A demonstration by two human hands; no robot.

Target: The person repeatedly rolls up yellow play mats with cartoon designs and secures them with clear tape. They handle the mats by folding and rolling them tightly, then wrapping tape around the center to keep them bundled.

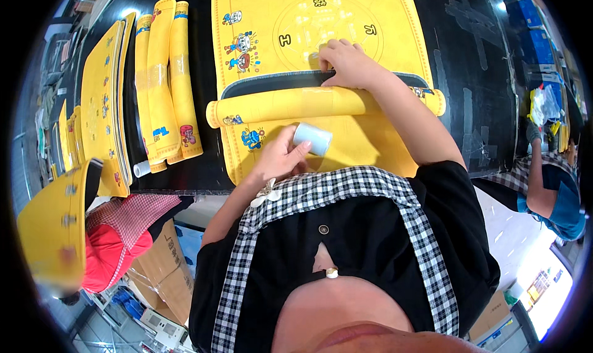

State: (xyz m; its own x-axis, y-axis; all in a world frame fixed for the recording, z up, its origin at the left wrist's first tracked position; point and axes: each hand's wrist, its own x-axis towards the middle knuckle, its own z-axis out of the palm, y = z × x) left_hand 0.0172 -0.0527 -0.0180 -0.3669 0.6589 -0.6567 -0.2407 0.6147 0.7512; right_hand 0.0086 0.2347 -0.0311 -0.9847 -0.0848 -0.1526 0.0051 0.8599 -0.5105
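Note:
A stack of yellow printed mats [321, 28] lies on the black table in front of me. Across it lies a rolled yellow mat [272, 106], with a dark strip [265, 85] of mat underside along its far side. My left hand [284, 155] is wrapped round a whitish roll of tape [312, 139], held just on the near side of the rolled mat. Over the rolled mat reaches my right arm. My right hand [349, 63] rests at the dark strip's stitched edge, fingers bent, thumb apart, with nothing visible between them.
Several rolled yellow mats [159, 81] lie to the left, beside another mat stack [105, 106]. A co-worker in red [114, 254] is at the lower left near a curved yellow mat [55, 220]. Another person [546, 192] stands far right, near blue boxes [528, 28].

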